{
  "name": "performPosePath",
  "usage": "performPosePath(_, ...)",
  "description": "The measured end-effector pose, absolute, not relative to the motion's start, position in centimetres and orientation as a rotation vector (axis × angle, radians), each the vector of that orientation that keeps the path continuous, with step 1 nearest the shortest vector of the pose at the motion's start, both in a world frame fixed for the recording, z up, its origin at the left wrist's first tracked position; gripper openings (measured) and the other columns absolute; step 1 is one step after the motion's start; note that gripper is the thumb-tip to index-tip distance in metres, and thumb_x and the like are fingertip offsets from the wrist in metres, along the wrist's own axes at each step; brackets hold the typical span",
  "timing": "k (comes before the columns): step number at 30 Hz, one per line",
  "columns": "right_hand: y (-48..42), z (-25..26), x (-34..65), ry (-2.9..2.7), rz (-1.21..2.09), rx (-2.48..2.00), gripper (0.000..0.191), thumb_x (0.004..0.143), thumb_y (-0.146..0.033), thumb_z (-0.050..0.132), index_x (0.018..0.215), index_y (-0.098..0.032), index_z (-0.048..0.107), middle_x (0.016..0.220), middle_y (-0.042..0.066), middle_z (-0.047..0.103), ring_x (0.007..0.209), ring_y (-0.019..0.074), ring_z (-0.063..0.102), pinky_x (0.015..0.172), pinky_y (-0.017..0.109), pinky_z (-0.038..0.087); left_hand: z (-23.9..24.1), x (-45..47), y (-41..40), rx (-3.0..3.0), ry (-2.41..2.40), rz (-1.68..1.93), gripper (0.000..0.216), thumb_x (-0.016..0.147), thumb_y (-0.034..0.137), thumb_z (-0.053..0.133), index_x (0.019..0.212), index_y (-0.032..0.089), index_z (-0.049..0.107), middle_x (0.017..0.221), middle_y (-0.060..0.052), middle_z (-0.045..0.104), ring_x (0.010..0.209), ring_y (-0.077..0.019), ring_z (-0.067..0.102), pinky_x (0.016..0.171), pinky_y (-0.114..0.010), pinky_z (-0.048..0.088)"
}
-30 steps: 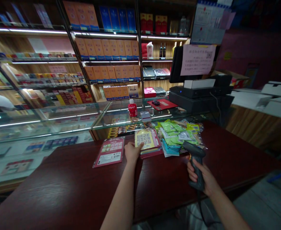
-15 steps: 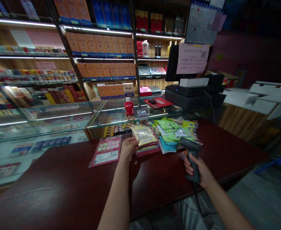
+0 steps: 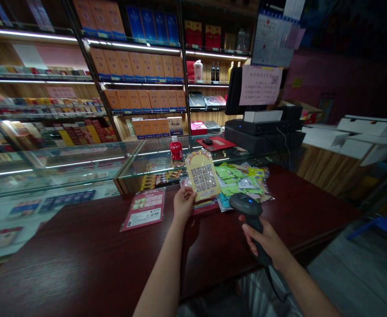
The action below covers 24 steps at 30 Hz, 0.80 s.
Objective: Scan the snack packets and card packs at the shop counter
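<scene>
My left hand (image 3: 184, 202) pinches the lower left edge of a yellow plastic-wrapped packet (image 3: 202, 176), which is tilted up and shows a grid of small pictures. Beneath it, a stack of packets (image 3: 206, 207) lies on the table, mostly hidden. My right hand (image 3: 262, 237) is wrapped round the handle of a dark barcode scanner (image 3: 248, 211), whose head points toward the packet; a blue light glows on top. Green and blue packets (image 3: 238, 182) are heaped behind the scanner. Left of my left hand lies a flat pink packet (image 3: 144, 209).
The dark red table (image 3: 114, 259) meets a glass display counter (image 3: 147, 154). On the glass stand a red bottle (image 3: 176, 149) and a mouse (image 3: 208, 141) on a red mat. A monitor (image 3: 235, 90) rises at the right. The scanner's cable (image 3: 274, 284) hangs past the table edge.
My left hand has lifted the yellow packet off the stack and tilted it upright. My right hand has brought the scanner left, turning its head toward the packet; its blue light now shows.
</scene>
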State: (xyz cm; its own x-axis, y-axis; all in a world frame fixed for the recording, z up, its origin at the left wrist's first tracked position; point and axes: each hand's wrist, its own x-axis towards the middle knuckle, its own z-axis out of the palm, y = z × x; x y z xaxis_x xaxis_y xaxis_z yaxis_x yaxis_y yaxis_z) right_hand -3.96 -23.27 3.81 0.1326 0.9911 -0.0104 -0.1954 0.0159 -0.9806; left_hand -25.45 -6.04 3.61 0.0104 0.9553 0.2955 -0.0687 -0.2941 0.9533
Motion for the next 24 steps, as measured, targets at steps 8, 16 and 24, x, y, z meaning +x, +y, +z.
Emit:
performPosePath(8,-23.9,4.3,-4.0,-0.975,1.208,-1.16,0.043,0.071,-0.05,0.075,0.096,-0.02,0.057,0.05,-0.008,0.049,0.032,0.0076,0.042,0.031,0.018,0.034,3.2,-24.9,-6.1,1.424,1.049,1.47,0.019,0.065,0.026,0.065,0.076,0.018,0.053,0.065,0.002,0.06,0.06,-0.0116,0.058,0.058,-0.021,0.044)
performPosePath(16,-24.0,4.4,-4.0,-0.993,1.255,-1.105,0.04,0.073,-0.05,0.074,0.093,-0.02,0.055,0.052,-0.008,0.049,0.033,0.0069,0.041,0.031,0.018,0.033,2.5,-25.0,-5.7,1.478,1.083,1.544,0.013,0.066,0.02,0.061,0.076,0.018,0.053,0.065,0.003,0.059,0.06,-0.0107,0.056,0.057,-0.02,0.04)
performPosePath(24,-24.0,4.1,-4.0,-0.961,1.3,-1.078,0.039,0.074,-0.048,0.074,0.093,-0.021,0.054,0.052,-0.009,0.048,0.033,0.0056,0.04,0.032,0.017,0.032,2.9,-25.1,-5.9,1.471,1.062,1.513,0.013,0.067,0.021,0.063,0.076,0.018,0.053,0.065,0.002,0.06,0.061,-0.0117,0.059,0.058,-0.021,0.043)
